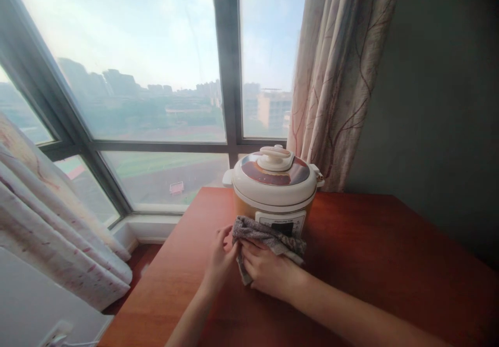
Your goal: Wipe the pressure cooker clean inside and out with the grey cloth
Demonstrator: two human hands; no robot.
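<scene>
A cream and gold electric pressure cooker (pixel 275 194) stands upright on the wooden table, its lid on and its front panel facing me. A grey cloth (pixel 268 235) is bunched against the lower front of the cooker and covers part of the panel. My right hand (pixel 268 271) is closed on the cloth from below, some of its fingers hidden in the folds. At the cloth's left end, my left hand (pixel 220 258) has its thumb and fingers curled around the edge, close to the cooker's base.
The reddish-brown table (pixel 167 284) has its left edge beside a patterned curtain (pixel 58 232). Behind the cooker are a large window with dark frames (pixel 228 61) and a second curtain (pixel 339 77). A dark wall (pixel 436 103) rises at the right.
</scene>
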